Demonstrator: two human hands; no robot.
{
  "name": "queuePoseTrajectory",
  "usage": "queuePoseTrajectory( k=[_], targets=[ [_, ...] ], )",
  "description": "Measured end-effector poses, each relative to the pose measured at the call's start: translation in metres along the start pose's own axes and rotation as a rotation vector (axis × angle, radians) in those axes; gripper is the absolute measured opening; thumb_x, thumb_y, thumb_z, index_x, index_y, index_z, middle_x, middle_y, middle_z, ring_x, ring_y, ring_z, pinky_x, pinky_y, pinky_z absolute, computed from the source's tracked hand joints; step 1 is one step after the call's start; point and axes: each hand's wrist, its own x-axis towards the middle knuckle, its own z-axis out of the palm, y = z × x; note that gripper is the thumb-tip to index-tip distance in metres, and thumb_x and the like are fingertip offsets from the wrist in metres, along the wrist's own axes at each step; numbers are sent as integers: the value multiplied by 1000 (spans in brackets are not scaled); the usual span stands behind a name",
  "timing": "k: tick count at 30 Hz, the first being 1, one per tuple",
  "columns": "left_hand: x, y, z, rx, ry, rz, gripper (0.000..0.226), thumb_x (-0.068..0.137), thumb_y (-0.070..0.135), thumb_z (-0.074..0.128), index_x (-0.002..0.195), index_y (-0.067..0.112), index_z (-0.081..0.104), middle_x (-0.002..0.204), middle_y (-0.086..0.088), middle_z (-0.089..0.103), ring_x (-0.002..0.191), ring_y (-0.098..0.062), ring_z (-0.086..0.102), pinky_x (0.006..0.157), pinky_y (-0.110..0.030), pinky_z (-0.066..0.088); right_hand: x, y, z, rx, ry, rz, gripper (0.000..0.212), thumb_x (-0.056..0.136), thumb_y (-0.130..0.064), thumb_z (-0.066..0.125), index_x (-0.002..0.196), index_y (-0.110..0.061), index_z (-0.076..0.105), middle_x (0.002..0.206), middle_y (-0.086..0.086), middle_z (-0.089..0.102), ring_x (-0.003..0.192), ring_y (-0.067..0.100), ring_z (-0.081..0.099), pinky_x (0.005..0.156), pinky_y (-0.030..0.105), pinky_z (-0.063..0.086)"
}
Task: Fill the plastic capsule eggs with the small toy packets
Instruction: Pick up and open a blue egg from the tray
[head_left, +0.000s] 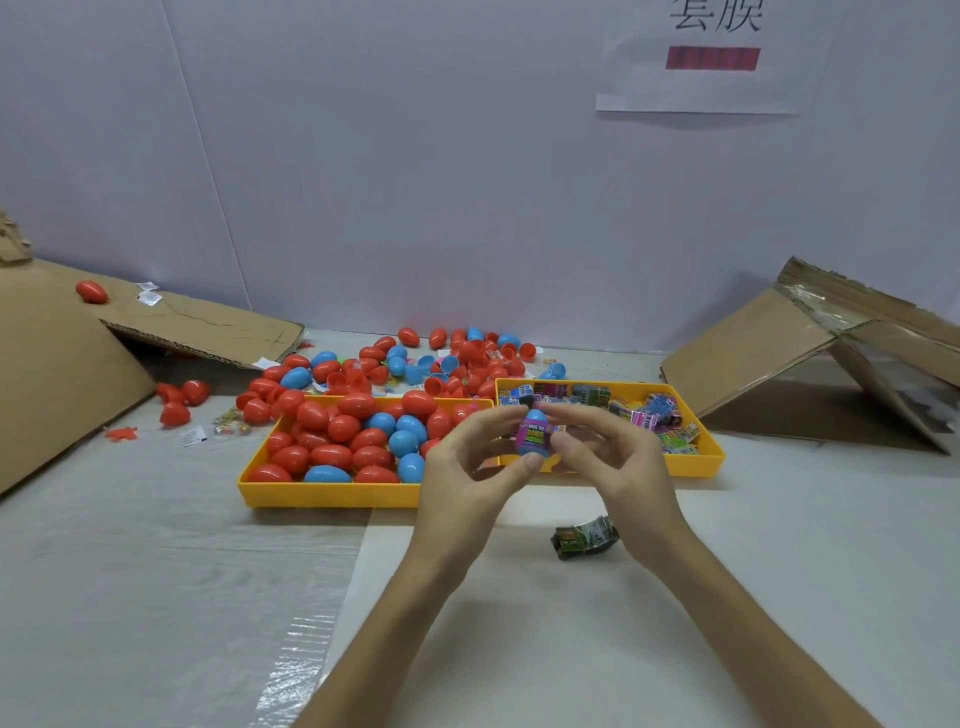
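Note:
Both of my hands hold one blue capsule egg (535, 417) above the gap between two yellow trays. A pink printed packet (532, 435) is wrapped round its middle. My left hand (467, 462) pinches the egg from below and from the left, thumb tip under it. My right hand (605, 452) pinches it from the right with thumb and fingers. The left yellow tray (332, 493) holds several red and blue eggs. The right yellow tray (696, 460) holds several small printed packets. A dark green packet (584, 538) lies on the table under my right wrist.
A loose heap of red and blue eggs and egg halves (441, 364) lies behind the trays. Flattened cardboard (62, 353) leans at the left with a red egg (92, 291) on it. More cardboard (810, 353) leans at the right. A white wall stands close behind.

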Motion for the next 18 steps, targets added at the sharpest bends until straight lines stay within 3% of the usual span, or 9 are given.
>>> queuePoseTrajectory(
  k=[10,18],
  targets=[
    [-1,0,2,-61,-32,9,42,91,5,70,117,37,69,111,19,74,110,-4,69,87,-17,55,1,-1,-1,81,-79,67,37,88,-21,72,125,-25,70,123,1,71,106,23,72,79,27,58],
    [0,-3,2,-96,25,-35,31,88,12,73,111,33,73,107,14,77,107,-8,71,81,-19,57,2,-1,1,73,-37,60,28,84,-20,77,111,-25,72,113,3,71,102,24,72,79,31,59]
  ],
)
